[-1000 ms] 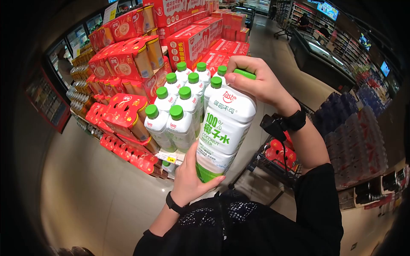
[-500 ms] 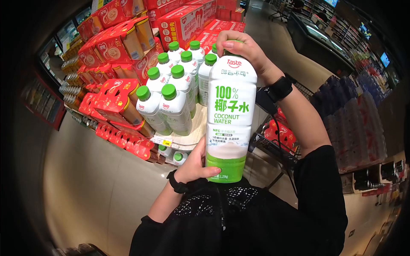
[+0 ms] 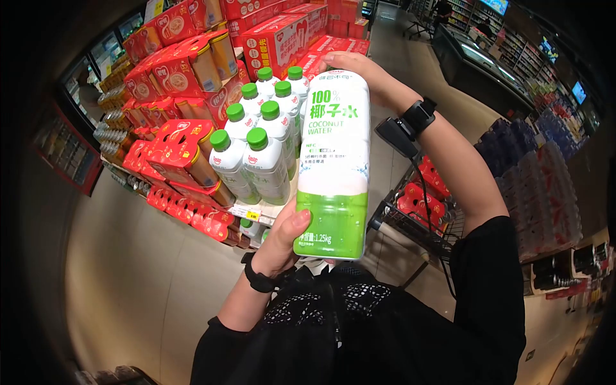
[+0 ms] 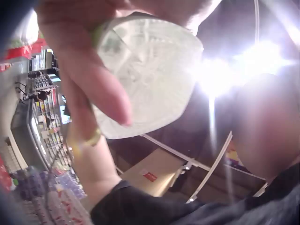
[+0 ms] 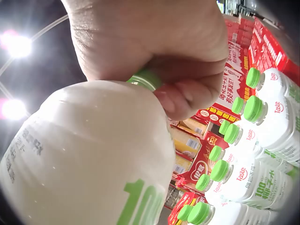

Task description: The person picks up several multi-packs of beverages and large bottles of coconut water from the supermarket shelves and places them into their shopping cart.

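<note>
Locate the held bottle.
In the head view, the held bottle is near centre, right of the displayed bottles, left hand near its base, right hand at its top.

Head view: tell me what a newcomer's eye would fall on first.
First, the big white-and-green bottle near the centre, tilted, with the left hand at its base and the right hand at its top. Next, the other bottles grouped just left of it, their bright green caps facing up. Then the red boxes piled beside and beyond those.
</note>
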Motion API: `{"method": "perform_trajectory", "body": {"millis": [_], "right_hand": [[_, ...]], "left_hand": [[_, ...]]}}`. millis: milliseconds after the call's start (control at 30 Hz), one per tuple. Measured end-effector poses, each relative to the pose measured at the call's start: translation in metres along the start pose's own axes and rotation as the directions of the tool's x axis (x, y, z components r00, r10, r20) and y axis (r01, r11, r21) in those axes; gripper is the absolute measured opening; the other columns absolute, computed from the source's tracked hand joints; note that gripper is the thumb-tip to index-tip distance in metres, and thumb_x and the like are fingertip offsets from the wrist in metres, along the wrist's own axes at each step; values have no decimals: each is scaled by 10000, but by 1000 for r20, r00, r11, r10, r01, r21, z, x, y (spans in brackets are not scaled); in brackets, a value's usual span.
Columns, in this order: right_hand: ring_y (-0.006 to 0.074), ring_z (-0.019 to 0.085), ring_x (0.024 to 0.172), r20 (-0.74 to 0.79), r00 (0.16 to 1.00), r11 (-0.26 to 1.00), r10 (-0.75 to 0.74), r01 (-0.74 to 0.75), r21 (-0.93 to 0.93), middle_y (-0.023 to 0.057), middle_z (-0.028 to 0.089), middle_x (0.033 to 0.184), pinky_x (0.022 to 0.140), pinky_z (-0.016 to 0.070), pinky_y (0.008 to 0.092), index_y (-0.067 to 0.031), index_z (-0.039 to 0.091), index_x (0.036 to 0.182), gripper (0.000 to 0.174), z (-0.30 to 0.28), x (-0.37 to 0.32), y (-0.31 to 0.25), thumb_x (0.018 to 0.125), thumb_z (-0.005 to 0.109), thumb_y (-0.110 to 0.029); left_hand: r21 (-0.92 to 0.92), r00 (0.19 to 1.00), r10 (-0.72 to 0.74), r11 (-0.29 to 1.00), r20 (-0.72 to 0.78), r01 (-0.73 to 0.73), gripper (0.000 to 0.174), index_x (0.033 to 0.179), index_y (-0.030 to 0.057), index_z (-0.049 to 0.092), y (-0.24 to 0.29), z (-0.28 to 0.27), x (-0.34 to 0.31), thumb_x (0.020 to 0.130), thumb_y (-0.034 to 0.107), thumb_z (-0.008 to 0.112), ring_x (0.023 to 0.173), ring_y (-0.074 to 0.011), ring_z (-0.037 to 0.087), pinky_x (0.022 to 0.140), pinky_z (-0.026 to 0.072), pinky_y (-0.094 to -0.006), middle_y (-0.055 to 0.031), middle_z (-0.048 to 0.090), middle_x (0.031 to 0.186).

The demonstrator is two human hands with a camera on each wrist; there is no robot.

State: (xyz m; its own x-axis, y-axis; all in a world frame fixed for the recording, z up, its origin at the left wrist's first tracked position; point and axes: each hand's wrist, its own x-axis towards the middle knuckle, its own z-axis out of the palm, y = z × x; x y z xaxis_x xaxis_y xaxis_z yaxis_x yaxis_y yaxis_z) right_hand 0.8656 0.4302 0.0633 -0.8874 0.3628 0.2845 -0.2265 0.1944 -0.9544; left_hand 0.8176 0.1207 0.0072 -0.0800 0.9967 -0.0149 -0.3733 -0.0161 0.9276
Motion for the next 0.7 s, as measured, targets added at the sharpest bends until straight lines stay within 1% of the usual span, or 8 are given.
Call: {"method": "perform_trajectory", "body": {"millis": [100, 133, 200, 267, 333, 400, 567, 700], "right_hand": [[112, 652, 898, -75, 993, 983, 93, -79, 163, 30, 672, 1010, 776, 534, 291, -63, 628, 1085, 301, -2, -2, 14, 991, 514, -325], [125, 660, 913, -74, 987, 972, 146, -129, 199, 40, 676, 1027, 788, 541, 302, -59, 625, 1110, 307, -5, -1, 22, 989, 517, -320], [153, 675, 932, 7, 972, 931, 234, -227, 285, 86, 685, 1080, 796, 557, 322, -38, 609, 1181, 341, -9, 2, 36, 990, 517, -306], [158, 678, 922, -64, 949, 901, 309, -271, 339, 100, 690, 1081, 787, 559, 320, -42, 616, 1186, 350, -9, -8, 49, 989, 518, -315], [161, 677, 924, -29, 908, 822, 418, -365, 438, 95, 697, 1056, 793, 561, 326, -67, 627, 1183, 332, -3, -21, 51, 992, 514, -314], [157, 684, 906, -53, 911, 830, 408, -346, 437, 93, 699, 1057, 806, 557, 323, -40, 631, 1173, 375, 5, -33, 59, 978, 512, -338], [166, 673, 959, 44, 906, 772, 421, -384, 506, 78, 692, 1056, 833, 556, 326, -78, 610, 1200, 290, -3, -41, 85, 987, 511, -249], [190, 688, 926, 22, 918, 772, 397, -347, 533, 88, 698, 1045, 814, 567, 342, -67, 617, 1176, 289, -9, -39, 98, 988, 509, -257]], "left_hand": [[-46, 996, -75, 996, 40, 76, 796, 1438, -4, 295, 33, 17, 1, 924, 575, 481, 862, -321, 703, 532, 618, -350, -224, 577, 1233], [-131, 991, -76, 987, 108, 90, 749, 1442, 14, 301, 37, 18, 4, 967, 588, 375, 853, -398, 697, 559, 631, -392, -242, 594, 1206], [-279, 980, -84, 951, 179, 132, 736, 1447, 36, 303, 41, 21, 12, 971, 594, 357, 890, -434, 681, 592, 636, -424, -245, 583, 1225], [-398, 972, -102, 899, 212, 181, 725, 1461, 73, 296, 40, 25, 18, 974, 609, 330, 945, -487, 651, 652, 634, -471, -249, 564, 1259], [-403, 958, -138, 885, 252, 234, 733, 1467, 79, 284, 40, 29, 23, 972, 618, 326, 963, -499, 641, 676, 630, -486, -248, 552, 1280], [-418, 936, -164, 861, 313, 290, 742, 1476, 84, 267, 39, 29, 25, 971, 624, 326, 998, -520, 619, 721, 616, -516, -245, 524, 1321], [-509, 926, -209, 786, 314, 350, 702, 1475, 96, 277, 37, 37, 27, 983, 592, 348, 1126, -474, 575, 844, 556, -596, -214, 489, 1373], [-516, 922, -208, 779, 326, 357, 685, 1472, 98, 282, 34, 35, 29, 989, 579, 348, 1185, -429, 554, 890, 520, -631, -190, 482, 1384]]}}
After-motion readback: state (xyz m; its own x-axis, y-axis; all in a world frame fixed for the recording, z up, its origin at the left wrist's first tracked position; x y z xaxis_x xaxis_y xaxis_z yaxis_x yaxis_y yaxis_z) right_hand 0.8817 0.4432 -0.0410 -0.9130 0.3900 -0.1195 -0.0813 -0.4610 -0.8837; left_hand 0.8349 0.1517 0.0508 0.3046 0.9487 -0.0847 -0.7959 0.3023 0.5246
